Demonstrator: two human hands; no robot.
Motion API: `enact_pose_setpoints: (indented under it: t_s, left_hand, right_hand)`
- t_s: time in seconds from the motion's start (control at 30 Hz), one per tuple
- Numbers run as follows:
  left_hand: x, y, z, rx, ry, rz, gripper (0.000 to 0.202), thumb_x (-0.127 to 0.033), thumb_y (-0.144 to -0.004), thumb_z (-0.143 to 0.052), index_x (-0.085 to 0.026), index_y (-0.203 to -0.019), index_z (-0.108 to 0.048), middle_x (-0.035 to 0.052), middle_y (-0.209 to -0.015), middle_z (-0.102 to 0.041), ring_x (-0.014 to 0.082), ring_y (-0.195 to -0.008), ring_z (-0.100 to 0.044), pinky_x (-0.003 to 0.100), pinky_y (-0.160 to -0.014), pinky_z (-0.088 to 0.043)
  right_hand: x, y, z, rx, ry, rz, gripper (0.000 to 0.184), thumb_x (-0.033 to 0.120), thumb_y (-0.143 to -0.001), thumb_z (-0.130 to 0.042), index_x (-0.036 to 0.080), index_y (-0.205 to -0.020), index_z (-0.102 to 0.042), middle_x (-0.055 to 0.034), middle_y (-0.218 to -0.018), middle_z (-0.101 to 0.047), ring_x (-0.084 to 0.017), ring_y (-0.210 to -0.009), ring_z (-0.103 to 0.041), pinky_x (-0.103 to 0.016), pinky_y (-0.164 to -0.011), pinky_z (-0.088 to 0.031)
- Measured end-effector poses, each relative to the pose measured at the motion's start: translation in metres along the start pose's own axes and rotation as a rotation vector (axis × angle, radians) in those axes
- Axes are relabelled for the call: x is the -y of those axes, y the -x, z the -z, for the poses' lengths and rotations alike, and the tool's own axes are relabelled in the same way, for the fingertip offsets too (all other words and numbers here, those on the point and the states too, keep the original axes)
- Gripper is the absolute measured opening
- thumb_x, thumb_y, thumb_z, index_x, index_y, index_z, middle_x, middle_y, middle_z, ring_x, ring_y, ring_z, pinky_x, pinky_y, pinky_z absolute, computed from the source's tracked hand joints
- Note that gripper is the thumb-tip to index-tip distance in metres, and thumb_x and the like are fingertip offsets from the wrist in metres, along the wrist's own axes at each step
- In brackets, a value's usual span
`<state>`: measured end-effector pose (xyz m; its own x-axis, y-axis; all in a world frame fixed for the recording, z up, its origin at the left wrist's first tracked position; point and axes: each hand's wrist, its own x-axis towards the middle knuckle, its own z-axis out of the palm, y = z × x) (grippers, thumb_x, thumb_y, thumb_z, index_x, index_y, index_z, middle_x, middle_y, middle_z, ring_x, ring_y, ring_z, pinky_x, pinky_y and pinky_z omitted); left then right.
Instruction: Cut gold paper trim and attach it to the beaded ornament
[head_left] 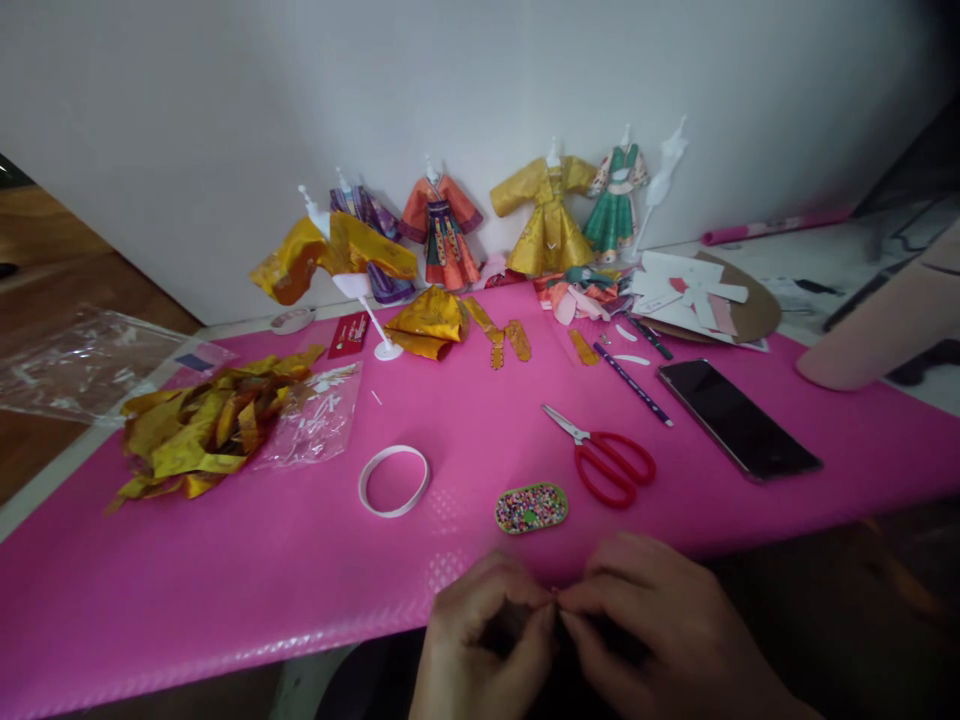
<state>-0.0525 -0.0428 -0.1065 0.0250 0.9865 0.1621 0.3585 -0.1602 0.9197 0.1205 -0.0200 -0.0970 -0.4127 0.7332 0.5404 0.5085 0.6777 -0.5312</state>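
Both hands meet at the near edge of the pink table (pixel 300 560), thumbs and forefingers pinched together. My left hand (pixel 487 630) and my right hand (pixel 660 630) close on the same tiny spot; a small reddish bit shows between the fingertips, too little to name. Just beyond them lies an oval case (pixel 531 508) filled with many-coloured beads, a green spot in its middle. Red-handled scissors (pixel 604 458) rest to the right of it, blades pointing away to the left. Left of the case is a white ring (pixel 394 481), perhaps a tape roll.
Small dresses on white mannequin stands (pixel 441 220) line the wall. Gold fabric scraps (pixel 217 420) and a clear plastic bag (pixel 315 415) lie left. At right are a phone (pixel 739 418), a purple pencil (pixel 634 384) and white paper pieces (pixel 686 290). A gold-draped stand (pixel 367 315) leans.
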Motion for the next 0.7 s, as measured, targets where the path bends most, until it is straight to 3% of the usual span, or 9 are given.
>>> enact_pose_setpoints:
  t_s: [0.13,0.37,0.7]
  left_hand:
    - [0.0018,0.0012,0.0019,0.018,-0.083,-0.12,0.018,-0.005,-0.077,-0.062,-0.021,-0.068,-0.065,-0.0003,-0.064,-0.068,0.0122,-0.056,-0.063,0.018,-0.053,-0.05]
    - [-0.001,-0.0009,-0.0005,-0.011,-0.096,-0.174,0.02,-0.003,-0.074,-0.061,-0.02,-0.066,-0.064,0.0004,-0.06,-0.068,0.0125,-0.053,-0.064,0.018,-0.051,-0.05]
    - [-0.0029,-0.0002,-0.0009,0.001,-0.081,-0.099,0.019,-0.006,-0.074,-0.06,-0.02,-0.062,-0.064,0.0011,-0.057,-0.066,0.0128,-0.05,-0.061,0.018,-0.047,-0.048]
  right_hand:
    - [0.0,0.0006,-0.0001,-0.003,-0.008,-0.008,0.02,0.009,-0.08,-0.057,0.019,-0.069,-0.07,-0.0008,-0.061,-0.064,-0.015,-0.058,-0.06,-0.027,-0.054,-0.045]
    - [-0.0006,-0.0015,-0.0009,-0.014,-0.004,-0.01,0.021,0.007,-0.078,-0.056,0.019,-0.066,-0.068,-0.0005,-0.059,-0.062,-0.015,-0.056,-0.058,-0.027,-0.052,-0.043]
    - [-0.0022,0.0008,-0.0011,-0.014,-0.016,-0.033,0.02,0.008,-0.077,-0.055,0.019,-0.065,-0.066,0.0001,-0.059,-0.062,-0.014,-0.056,-0.058,-0.027,-0.052,-0.043]
